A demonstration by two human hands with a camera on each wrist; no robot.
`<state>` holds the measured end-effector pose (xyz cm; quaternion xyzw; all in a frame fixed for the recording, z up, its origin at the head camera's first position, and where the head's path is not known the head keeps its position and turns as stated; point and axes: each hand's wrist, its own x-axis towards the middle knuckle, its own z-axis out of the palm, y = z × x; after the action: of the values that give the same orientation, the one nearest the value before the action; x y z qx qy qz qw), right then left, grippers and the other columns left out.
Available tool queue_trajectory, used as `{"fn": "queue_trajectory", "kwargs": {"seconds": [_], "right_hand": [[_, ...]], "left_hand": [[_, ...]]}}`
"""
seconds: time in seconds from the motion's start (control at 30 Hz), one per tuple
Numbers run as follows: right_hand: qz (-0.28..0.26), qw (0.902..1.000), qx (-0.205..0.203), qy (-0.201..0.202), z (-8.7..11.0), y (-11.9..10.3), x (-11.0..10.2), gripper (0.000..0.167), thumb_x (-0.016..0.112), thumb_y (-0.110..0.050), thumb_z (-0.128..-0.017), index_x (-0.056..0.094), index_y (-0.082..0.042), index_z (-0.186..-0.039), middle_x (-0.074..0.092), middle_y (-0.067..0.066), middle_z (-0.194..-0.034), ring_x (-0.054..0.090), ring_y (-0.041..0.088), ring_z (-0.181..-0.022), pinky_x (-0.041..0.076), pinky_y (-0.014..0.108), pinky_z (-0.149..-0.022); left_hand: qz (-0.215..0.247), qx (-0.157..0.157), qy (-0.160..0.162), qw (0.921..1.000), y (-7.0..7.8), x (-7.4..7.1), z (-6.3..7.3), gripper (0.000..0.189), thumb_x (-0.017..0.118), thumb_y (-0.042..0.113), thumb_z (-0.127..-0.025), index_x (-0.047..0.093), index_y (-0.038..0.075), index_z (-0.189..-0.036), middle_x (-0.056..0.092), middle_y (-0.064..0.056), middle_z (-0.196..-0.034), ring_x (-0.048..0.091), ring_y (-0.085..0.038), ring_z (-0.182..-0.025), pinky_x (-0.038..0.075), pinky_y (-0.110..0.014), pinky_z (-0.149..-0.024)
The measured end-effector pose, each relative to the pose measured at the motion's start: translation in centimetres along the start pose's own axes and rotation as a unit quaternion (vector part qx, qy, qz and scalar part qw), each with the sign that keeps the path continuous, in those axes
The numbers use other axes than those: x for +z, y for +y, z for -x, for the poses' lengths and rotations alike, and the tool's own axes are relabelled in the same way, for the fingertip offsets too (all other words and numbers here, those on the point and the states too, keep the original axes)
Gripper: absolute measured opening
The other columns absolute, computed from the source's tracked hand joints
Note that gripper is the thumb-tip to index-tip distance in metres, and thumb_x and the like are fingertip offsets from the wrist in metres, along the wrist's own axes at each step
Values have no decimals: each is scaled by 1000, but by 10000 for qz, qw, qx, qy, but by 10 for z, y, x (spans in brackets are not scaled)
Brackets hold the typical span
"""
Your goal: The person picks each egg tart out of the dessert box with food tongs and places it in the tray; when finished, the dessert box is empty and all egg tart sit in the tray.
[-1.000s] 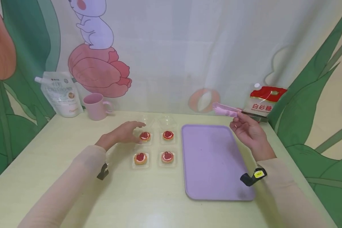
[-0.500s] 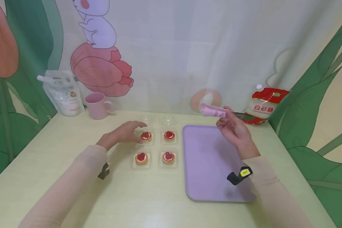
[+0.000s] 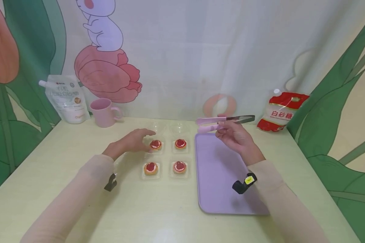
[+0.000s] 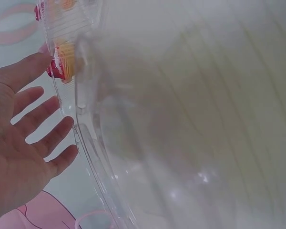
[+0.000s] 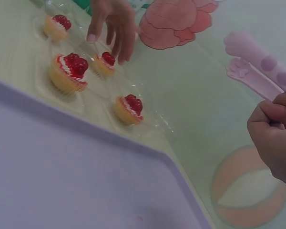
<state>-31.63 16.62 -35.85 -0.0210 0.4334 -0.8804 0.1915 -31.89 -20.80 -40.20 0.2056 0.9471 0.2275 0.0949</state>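
Observation:
My right hand pinches a pair of pink tongs above the far part of the tray. The tongs' paw-shaped tips stand slightly apart with nothing between them, pointing left; their dark metal bend points right. Several fruit tarts, topped with red fruit and white cream, sit in clear plastic boxes in two rows. Beside the far-left tart is my left hand, its fingers spread and relaxed around that box's edge. In the left wrist view a clear plastic box wall fills the foreground.
A purple tray lies right of the tarts. At the back left stand a pink mug and a white spouted pouch. A red and white sugar bag leans at the back right, against a printed curtain.
My right hand has moved left with the tongs, from near the sugar bag to over the tray's far edge, and the tongs have turned to show both arms. The left hand stays put.

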Motion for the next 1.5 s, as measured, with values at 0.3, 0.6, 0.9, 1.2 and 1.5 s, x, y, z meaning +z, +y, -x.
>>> {"fn": "queue_trajectory", "kwargs": {"seconds": [0.3,0.6,0.9,1.2,1.5], "right_hand": [[1341,9895,-206,-496,-29,26,28,27,50,9,-95,65,-12,-100,69,-2,-83,51,12,-68,41,22,-64],[2364,9696,-335,-535,-60,63,60,30,53,13,-89,53,0,-117,76,-2,-84,42,11,-61,35,21,-57],[2851,9569,-329,-449,-77,93,79,38,60,15,-82,55,-2,-116,74,0,-79,36,10,-53,28,23,-53],[3352,9412,-370,-208,-85,106,83,45,65,11,-81,55,2,-123,74,21,-104,39,8,-54,31,25,-55],[3483,9369,-274,-106,-85,118,84,48,65,11,-81,54,4,-127,76,17,-102,45,9,-57,34,23,-54]], "left_hand": [[57,-78,7,10000,-2,1,-2,70,80,21,-84,49,0,-143,52,-22,-147,46,-41,-137,34,-55,-116],[60,-43,141,9999,-5,2,-3,67,82,22,-82,53,-6,-137,57,-24,-140,50,-41,-133,37,-53,-114],[-18,22,171,9999,-6,2,-4,67,82,22,-82,54,-7,-136,58,-24,-138,53,-41,-130,40,-52,-112],[-12,3,144,9999,-6,1,-6,68,82,23,-81,54,-6,-137,57,-24,-140,51,-41,-133,38,-53,-113],[-162,26,23,9999,-11,1,-7,69,83,26,-81,55,-2,-139,53,-22,-144,44,-42,-136,33,-59,-114]]}}
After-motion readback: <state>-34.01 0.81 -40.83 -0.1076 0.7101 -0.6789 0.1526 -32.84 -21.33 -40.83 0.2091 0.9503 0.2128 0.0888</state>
